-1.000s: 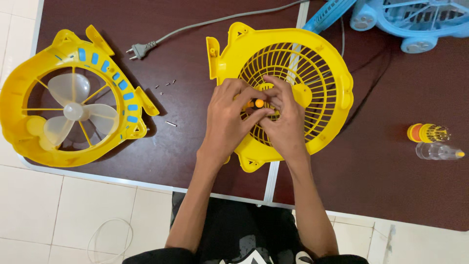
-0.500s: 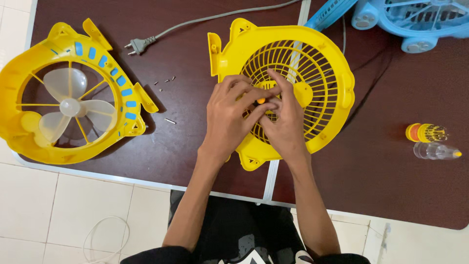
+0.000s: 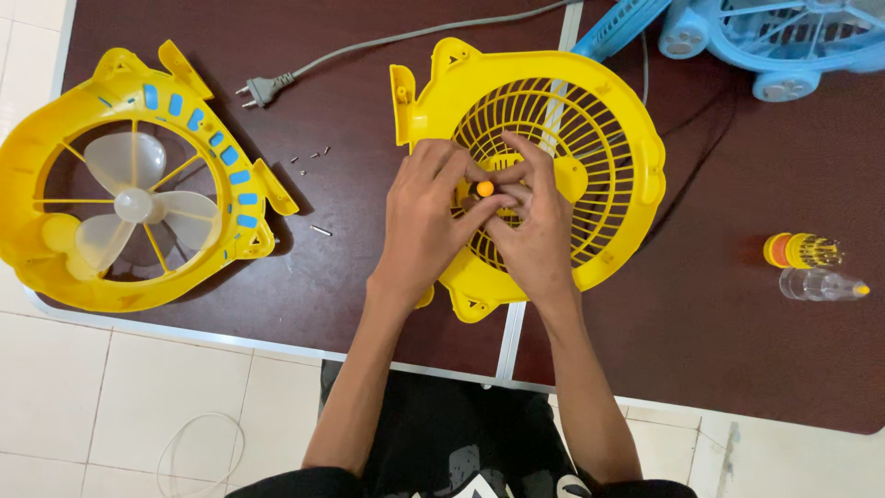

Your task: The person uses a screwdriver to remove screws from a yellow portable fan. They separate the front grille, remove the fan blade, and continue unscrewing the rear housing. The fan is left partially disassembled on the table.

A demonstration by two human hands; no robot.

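A yellow fan grille cover lies flat on the dark brown table. Both hands meet over its left centre. My left hand and my right hand pinch a small screwdriver with an orange end, which stands upright on the grille. Fingers hide the shaft and tip. At the table's left lies the yellow fan front half with pale blades and blue slots.
Several small screws lie between the two yellow parts. A grey plug and cord run along the back. A blue fan sits at the back right. A yellow screwdriver bit holder and clear cap rest at right.
Both hands shifted their fingers slightly around the screwdriver, staying at the same spot on the grille. The view moved a little. Nothing else moved.
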